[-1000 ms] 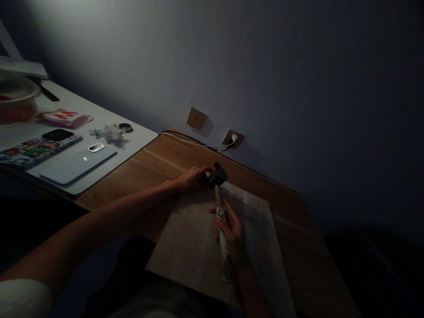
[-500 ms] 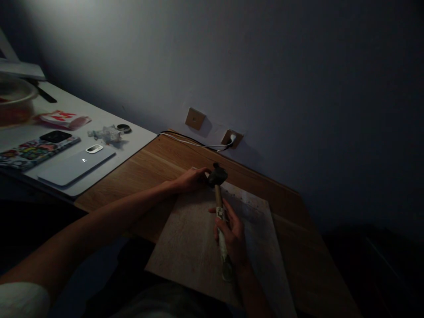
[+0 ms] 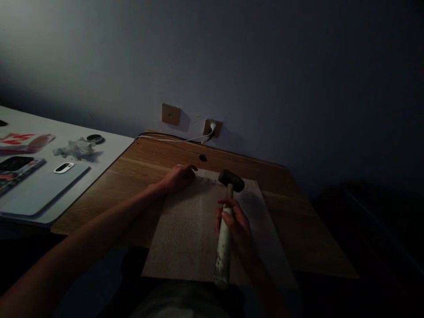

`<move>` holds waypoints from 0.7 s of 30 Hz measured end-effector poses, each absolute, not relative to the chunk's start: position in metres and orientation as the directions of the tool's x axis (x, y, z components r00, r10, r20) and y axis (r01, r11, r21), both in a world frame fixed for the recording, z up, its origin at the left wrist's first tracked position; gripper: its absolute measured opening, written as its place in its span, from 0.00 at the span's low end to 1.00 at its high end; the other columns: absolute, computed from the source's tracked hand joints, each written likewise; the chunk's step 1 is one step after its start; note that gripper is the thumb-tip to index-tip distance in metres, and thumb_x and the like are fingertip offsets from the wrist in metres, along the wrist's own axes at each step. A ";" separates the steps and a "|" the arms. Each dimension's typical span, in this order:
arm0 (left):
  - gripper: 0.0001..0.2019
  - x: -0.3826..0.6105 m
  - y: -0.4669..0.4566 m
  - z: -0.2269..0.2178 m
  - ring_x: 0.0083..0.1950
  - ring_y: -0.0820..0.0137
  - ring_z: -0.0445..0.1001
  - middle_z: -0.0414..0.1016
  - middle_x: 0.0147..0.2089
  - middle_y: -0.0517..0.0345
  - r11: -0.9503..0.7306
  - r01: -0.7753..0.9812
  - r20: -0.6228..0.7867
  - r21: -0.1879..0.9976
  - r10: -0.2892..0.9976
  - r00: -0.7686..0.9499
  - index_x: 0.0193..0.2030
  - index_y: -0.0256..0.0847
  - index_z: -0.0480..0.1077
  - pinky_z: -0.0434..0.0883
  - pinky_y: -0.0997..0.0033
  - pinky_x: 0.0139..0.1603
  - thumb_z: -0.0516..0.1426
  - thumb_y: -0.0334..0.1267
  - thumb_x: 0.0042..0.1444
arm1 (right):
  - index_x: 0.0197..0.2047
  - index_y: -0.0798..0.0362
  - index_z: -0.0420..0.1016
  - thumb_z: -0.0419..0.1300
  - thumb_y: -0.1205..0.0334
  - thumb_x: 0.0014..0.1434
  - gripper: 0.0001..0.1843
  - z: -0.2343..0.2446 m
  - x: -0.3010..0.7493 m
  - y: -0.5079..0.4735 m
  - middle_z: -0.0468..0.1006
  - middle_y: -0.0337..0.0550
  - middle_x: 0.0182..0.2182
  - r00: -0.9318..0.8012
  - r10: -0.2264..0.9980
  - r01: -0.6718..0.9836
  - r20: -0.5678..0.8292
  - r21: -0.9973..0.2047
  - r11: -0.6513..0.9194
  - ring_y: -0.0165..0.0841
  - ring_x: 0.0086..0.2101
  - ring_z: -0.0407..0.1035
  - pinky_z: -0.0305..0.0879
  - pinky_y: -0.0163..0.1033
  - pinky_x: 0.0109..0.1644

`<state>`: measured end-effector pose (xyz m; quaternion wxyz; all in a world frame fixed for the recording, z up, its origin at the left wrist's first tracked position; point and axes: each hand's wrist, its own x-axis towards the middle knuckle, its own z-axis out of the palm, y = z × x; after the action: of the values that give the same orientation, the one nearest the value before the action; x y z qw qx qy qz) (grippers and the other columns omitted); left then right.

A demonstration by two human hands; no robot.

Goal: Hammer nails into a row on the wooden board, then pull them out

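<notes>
In my right hand [image 3: 236, 227] is a hammer [image 3: 231, 180] with a dark, blunt head and a worn pale handle. Its head is over the far part of a flat wooden board [image 3: 185, 238]. My left hand [image 3: 180, 177] rests at the board's far left corner with its fingers curled together; whatever they pinch, if anything, is hidden. Small dark specks, perhaps nail heads, dot the board near its far edge, partly behind the hammer head.
The board lies on a wooden table [image 3: 281, 212] against the wall. Behind it are a dark oval spot [image 3: 203, 157], cables and a wall socket [image 3: 217, 129] with a plug. The white table [image 3: 115, 143] at left holds a pale laptop-like slab [image 3: 43, 190], crumpled plastic [image 3: 77, 149] and a red-white packet [image 3: 24, 142].
The hammer head has moved right, away from my left hand, and the handle's near end has swung slightly left. My view has turned to the right.
</notes>
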<state>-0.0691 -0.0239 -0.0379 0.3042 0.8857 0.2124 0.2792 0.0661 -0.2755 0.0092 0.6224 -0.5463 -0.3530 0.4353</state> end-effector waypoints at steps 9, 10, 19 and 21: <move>0.15 -0.070 -0.022 -0.034 0.40 0.68 0.80 0.81 0.41 0.54 -0.750 0.278 0.348 0.601 0.558 0.753 0.50 0.39 0.74 0.75 0.70 0.44 0.59 0.36 0.55 | 0.39 0.48 0.69 0.58 0.44 0.65 0.16 -0.005 0.073 -0.333 0.73 0.38 0.31 0.479 0.877 0.067 -0.041 -0.994 -0.083 0.31 0.28 0.66 0.64 0.34 0.30; 0.15 -0.070 -0.023 -0.034 0.40 0.68 0.80 0.81 0.41 0.54 -0.753 0.281 0.348 0.595 0.557 0.754 0.50 0.39 0.74 0.76 0.70 0.44 0.59 0.36 0.55 | 0.39 0.48 0.70 0.57 0.43 0.65 0.17 -0.004 0.072 -0.335 0.73 0.38 0.31 0.478 0.877 0.088 -0.043 -0.991 -0.097 0.31 0.28 0.66 0.64 0.34 0.30; 0.14 -0.071 -0.022 -0.034 0.41 0.66 0.79 0.81 0.42 0.52 -0.765 0.303 0.342 0.569 0.555 0.758 0.47 0.38 0.75 0.75 0.70 0.45 0.58 0.39 0.56 | 0.40 0.48 0.71 0.52 0.43 0.69 0.18 -0.002 0.065 -0.332 0.69 0.34 0.21 0.467 0.881 0.472 0.071 -0.863 -0.181 0.32 0.22 0.68 0.59 0.35 0.27; 0.14 -0.071 -0.023 -0.033 0.42 0.65 0.79 0.81 0.43 0.51 -0.760 0.314 0.331 0.570 0.562 0.758 0.47 0.39 0.75 0.75 0.68 0.45 0.57 0.40 0.56 | 0.40 0.48 0.71 0.51 0.42 0.69 0.19 -0.003 0.071 -0.333 0.71 0.35 0.21 0.491 0.865 0.536 0.098 -0.817 -0.212 0.33 0.22 0.70 0.61 0.36 0.27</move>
<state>-0.0708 -0.0228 -0.0335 0.2483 0.9042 0.2420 0.2495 0.0715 -0.3327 -0.0034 0.4217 -0.7535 -0.4651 0.1951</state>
